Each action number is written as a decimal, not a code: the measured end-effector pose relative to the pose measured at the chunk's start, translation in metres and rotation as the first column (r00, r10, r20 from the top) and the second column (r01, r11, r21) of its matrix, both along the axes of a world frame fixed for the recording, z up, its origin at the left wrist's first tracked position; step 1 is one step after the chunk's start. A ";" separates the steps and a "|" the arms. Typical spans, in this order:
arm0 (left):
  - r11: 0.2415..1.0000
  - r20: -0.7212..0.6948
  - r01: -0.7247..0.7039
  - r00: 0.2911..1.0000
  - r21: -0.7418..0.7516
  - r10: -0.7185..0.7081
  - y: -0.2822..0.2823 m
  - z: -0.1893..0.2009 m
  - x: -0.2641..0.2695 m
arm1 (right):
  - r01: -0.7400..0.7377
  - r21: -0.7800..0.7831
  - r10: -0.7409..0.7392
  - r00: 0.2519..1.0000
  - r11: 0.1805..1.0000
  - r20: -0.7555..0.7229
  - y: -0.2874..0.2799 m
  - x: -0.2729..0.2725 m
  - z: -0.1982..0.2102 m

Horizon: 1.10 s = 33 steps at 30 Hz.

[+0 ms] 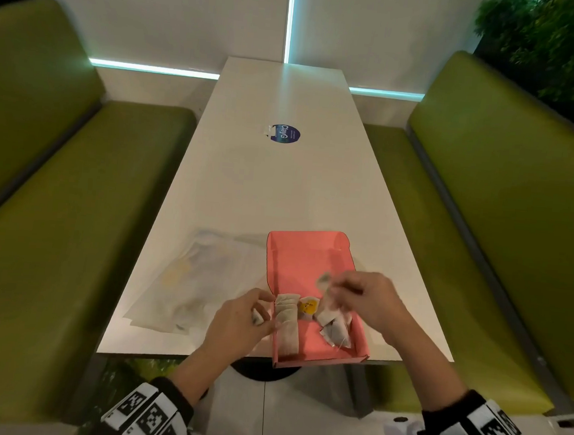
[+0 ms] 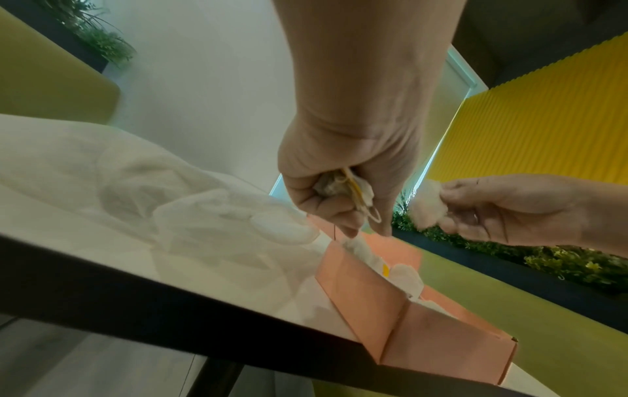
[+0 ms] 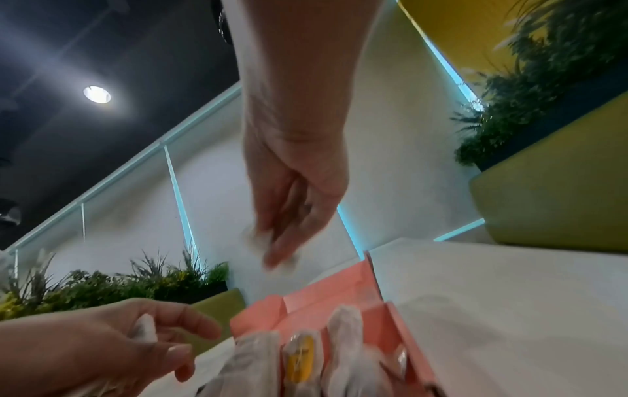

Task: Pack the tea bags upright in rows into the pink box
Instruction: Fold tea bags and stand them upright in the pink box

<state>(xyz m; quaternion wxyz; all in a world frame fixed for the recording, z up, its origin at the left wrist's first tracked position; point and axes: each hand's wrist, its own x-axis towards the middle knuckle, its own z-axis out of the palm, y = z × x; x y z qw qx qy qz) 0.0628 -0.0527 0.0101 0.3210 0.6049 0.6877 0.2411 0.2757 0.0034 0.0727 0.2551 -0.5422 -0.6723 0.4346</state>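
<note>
The pink box [image 1: 309, 263] lies open at the table's near edge, its lid flat behind it. Tea bags [image 1: 286, 323] stand in a row along its left wall; a yellow-tagged one [image 1: 307, 306] and a loose heap [image 1: 333, 327] lie to the right. My left hand [image 1: 264, 310] hovers at the box's left wall, fingers curled round crumpled tea bags [image 2: 343, 188] with a yellow tag. My right hand [image 1: 333, 288] is above the box's right side and pinches a blurred tea bag [image 1: 325, 282]. The right wrist view shows the same pinch [image 3: 271, 247] over the box [image 3: 339, 295].
A crumpled clear plastic bag [image 1: 197, 286] lies on the white table [image 1: 281, 189] left of the box. A round blue sticker [image 1: 285, 134] sits mid-table. Green benches [image 1: 71, 234] flank both sides. The box's front corner overhangs the table's near edge [image 2: 441, 349].
</note>
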 end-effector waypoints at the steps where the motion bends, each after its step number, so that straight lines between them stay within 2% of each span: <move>1: 0.999 0.032 -0.019 0.999 0.035 0.017 0.001 0.003 0.001 | -0.131 -0.071 0.138 0.985 0.989 0.103 -0.001 0.000 0.001; 2: 0.998 0.078 -0.032 0.997 0.056 0.027 0.002 0.007 0.002 | -0.202 -0.088 0.215 0.958 0.975 0.188 -0.002 -0.001 0.001; 3: 0.997 0.127 -0.040 0.991 0.063 0.032 0.003 0.011 0.004 | -0.219 -0.068 0.229 0.944 0.973 0.237 -0.003 -0.002 0.001; 8: 0.998 0.344 0.051 0.937 0.038 -0.061 0.000 0.025 0.013 | -0.208 -0.067 0.215 0.970 0.976 0.113 -0.007 -0.006 0.000; 10: 0.996 0.390 0.088 0.917 0.016 -0.087 -0.001 0.027 0.016 | -0.230 -0.053 0.235 0.964 0.972 0.126 -0.007 -0.009 -0.002; 17: 0.999 0.402 0.004 0.915 0.049 -0.023 0.000 0.025 0.020 | -0.201 -0.075 0.207 0.974 0.977 0.090 -0.008 -0.015 -0.003; 20: 0.996 0.426 -0.047 0.905 0.074 0.011 0.001 0.024 0.020 | -0.156 -0.239 0.164 0.986 0.958 0.014 -0.012 -0.019 0.002; 24: 0.985 0.446 -0.100 0.895 0.137 0.028 0.002 0.024 0.020 | -0.141 -0.382 0.173 0.984 0.913 0.050 -0.019 -0.024 -0.003; 29: 0.975 0.410 -0.169 0.907 0.144 0.097 0.003 0.021 0.018 | -0.230 -0.523 0.274 0.962 0.821 0.006 -0.025 -0.027 -0.011; 33: 0.961 0.376 -0.225 0.914 0.158 0.152 0.005 0.019 0.016 | -0.260 -0.485 0.322 0.945 0.835 0.048 -0.029 -0.030 -0.007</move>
